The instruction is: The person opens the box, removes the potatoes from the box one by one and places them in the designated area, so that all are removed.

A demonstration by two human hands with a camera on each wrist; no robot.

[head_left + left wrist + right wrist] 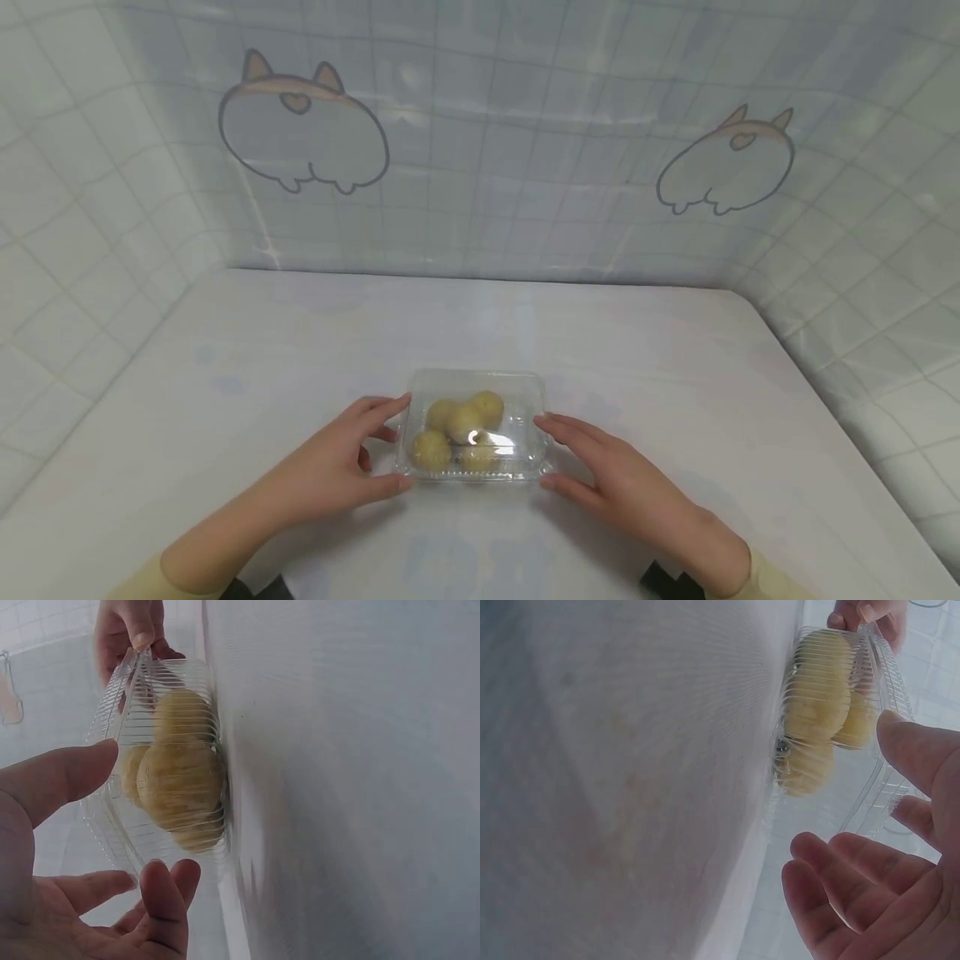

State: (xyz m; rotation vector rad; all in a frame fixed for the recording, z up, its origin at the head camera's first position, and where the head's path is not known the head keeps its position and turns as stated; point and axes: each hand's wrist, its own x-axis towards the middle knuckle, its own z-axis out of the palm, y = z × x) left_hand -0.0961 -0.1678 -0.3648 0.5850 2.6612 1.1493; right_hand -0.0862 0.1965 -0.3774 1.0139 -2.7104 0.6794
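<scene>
A clear plastic clamshell box (525, 412), its lid down, sits on the table. Through its ribbed wall show several round, yellow, potato-like things (180, 780), grouped toward the left half. My left hand (337, 462) is at the box's left side, thumb by the front corner and forefinger at the side rim. At the opposite side is my right hand (618, 479), with thumb near the front right corner and fingertips on the side edge. Both hands have their fingers spread and relaxed. In the right wrist view, the right thumb (911, 746) meets the rim while several fingers stay apart from it.
The pale table (300, 333) stretches behind and to both sides of the box. White tile-patterned sheeting (510, 167) with cartoon animal drawings rises at the back and along both sides. Black devices (671, 581) are strapped beneath the wrists, by pale yellow sleeves.
</scene>
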